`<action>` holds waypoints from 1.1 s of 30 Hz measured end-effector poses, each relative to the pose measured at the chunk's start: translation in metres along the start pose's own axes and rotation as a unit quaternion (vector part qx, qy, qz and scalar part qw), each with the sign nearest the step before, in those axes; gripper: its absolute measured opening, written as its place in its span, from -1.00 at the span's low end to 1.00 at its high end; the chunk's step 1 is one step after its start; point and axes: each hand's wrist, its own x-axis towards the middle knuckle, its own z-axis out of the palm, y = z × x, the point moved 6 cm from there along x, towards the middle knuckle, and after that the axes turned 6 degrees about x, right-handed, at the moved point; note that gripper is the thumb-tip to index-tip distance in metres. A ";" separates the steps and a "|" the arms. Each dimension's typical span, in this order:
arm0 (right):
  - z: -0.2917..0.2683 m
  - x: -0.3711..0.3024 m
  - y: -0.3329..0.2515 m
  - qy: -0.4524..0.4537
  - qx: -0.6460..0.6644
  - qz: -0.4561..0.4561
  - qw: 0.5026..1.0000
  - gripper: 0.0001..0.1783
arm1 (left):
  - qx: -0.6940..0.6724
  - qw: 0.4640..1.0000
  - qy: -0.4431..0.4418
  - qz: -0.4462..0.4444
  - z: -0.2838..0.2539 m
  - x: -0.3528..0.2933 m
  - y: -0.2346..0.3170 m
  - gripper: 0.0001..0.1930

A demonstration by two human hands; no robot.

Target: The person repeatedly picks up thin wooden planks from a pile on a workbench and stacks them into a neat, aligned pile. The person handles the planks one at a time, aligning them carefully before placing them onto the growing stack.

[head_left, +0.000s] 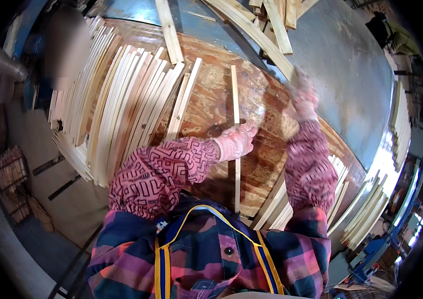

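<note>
Our left hand (240,139) lies across the middle of a narrow strip (236,94) running near to far on the brown plywood top (211,104); we cannot tell whether its fingers grip or merely rest. Our right hand (303,94), blurred, is at the near end of a long board (266,45) reaching far left beside a loose pile (277,27); its grasp is unclear too. Pulled without lifting, that board could snag and drag the pile; swung left, it could knock the strip askew if our left hand were slack.
</note>
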 end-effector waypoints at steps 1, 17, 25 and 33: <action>-0.014 -0.011 0.012 0.020 -0.014 -0.014 1.000 -0.24 | -0.086 0.991 -0.080 0.069 -0.030 -0.019 -0.018 -0.57; 0.065 -0.182 0.010 -0.147 0.118 0.073 0.979 -0.24 | -0.819 0.515 0.055 -0.247 0.037 -0.350 0.043 -0.03; 0.115 -0.173 -0.055 -0.263 0.634 0.147 0.712 -0.65 | -0.502 0.643 0.100 -0.570 0.172 -0.324 0.121 -0.25; 0.166 -0.258 -0.052 -0.272 0.783 0.324 0.456 -0.72 | -0.339 0.729 -0.008 -0.594 0.188 -0.279 0.090 -0.13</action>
